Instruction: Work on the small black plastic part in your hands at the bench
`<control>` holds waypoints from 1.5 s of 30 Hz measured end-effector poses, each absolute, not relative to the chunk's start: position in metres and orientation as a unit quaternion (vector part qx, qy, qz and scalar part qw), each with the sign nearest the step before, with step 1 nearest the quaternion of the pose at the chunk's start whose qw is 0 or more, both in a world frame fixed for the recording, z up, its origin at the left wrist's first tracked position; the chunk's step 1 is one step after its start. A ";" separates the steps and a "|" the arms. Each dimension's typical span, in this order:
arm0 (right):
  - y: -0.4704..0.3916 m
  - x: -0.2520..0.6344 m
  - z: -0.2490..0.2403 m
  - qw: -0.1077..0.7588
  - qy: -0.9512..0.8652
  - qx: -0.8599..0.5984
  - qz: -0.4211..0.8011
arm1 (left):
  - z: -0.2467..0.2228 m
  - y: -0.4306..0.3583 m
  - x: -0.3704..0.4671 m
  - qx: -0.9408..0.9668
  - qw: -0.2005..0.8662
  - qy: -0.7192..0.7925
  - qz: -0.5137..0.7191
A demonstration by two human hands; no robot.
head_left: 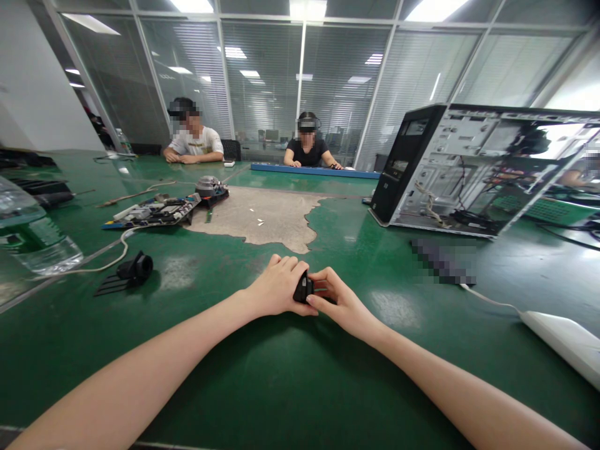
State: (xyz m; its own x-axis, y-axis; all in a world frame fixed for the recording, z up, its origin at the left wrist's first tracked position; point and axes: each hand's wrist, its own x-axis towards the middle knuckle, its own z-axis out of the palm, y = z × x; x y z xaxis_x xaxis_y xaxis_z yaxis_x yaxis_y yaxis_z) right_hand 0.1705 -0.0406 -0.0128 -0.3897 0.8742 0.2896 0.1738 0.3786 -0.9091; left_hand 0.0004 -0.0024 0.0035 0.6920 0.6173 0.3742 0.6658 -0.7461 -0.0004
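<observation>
While the left hand (282, 285) clasps the black part (304, 289), the right hand (341, 301) pinches its right side. Its long axis is unclear.

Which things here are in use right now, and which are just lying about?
In use:
- small black part, between left hand and right hand

Apparently lying about:
- plastic bottle
- circuit board
- open computer case
- black pronged piece

Electronics workshop in an office-like room, long green-topped worktable (300, 381) with a worn beige patch (281, 215), opened black-and-silver metal computer case (473, 169), flat circuit board (159, 212) crowded with pale components (127, 212), tall glass partition (255, 94) with pale slatted blinds (382, 78)
</observation>
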 end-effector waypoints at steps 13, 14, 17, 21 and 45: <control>-0.037 0.169 -0.015 0.422 -0.690 -0.400 0.430 | 0.003 -0.002 0.001 -0.918 0.073 -0.347 -0.179; -0.038 0.169 -0.015 0.419 -0.693 -0.396 0.432 | 0.003 -0.002 0.001 -0.918 0.072 -0.347 -0.179; -0.039 0.170 -0.015 0.419 -0.706 -0.371 0.434 | 0.003 -0.002 0.000 -0.918 0.072 -0.348 -0.178; -0.040 0.170 -0.015 0.431 -0.707 -0.360 0.431 | 0.004 -0.003 0.000 -0.918 0.065 -0.350 -0.177; -0.039 0.167 -0.015 0.432 -0.693 -0.386 0.430 | 0.003 -0.002 0.001 -0.916 0.068 -0.352 -0.181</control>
